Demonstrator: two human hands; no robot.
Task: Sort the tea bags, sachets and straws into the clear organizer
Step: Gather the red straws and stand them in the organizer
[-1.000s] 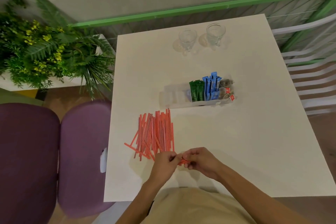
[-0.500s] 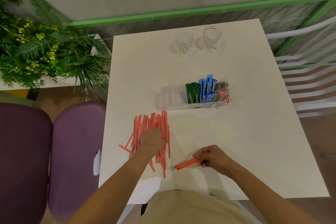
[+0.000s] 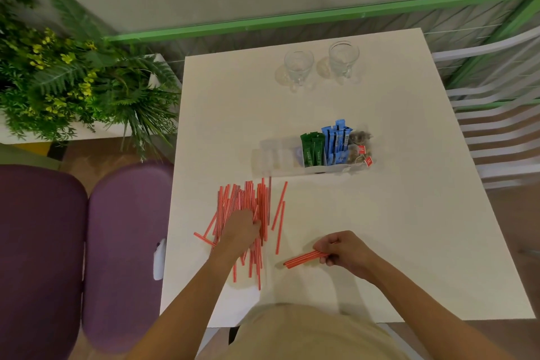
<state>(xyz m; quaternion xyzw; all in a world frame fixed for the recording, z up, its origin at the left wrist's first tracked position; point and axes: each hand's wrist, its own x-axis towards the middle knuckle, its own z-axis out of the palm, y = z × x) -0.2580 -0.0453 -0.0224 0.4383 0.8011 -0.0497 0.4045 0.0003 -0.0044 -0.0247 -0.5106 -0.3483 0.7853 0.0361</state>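
A loose pile of red-and-white straws [image 3: 248,202] lies on the white table [image 3: 380,228] in front of the clear organizer [image 3: 277,158]. The organizer's left compartments hold nothing; green sachets [image 3: 312,150], blue sachets [image 3: 336,142] and tea bags [image 3: 361,147] with red tags stand in its right part. My left hand [image 3: 241,229] rests on the pile, fingers curled among the straws; whether it grips any I cannot tell. My right hand [image 3: 344,248] is shut on a small bundle of straws [image 3: 302,259] that points left, just above the table.
Two glass cups [image 3: 298,67] [image 3: 343,60] stand at the table's far edge. Purple chairs [image 3: 122,242] sit left of the table, white slatted chairs [image 3: 496,131] to the right. A planter of green foliage [image 3: 73,82] is at the far left.
My hands parted from the near edge: the left went onto the straw pile and nudged a few straws right, while the right kept its bundle and stayed low at the right.
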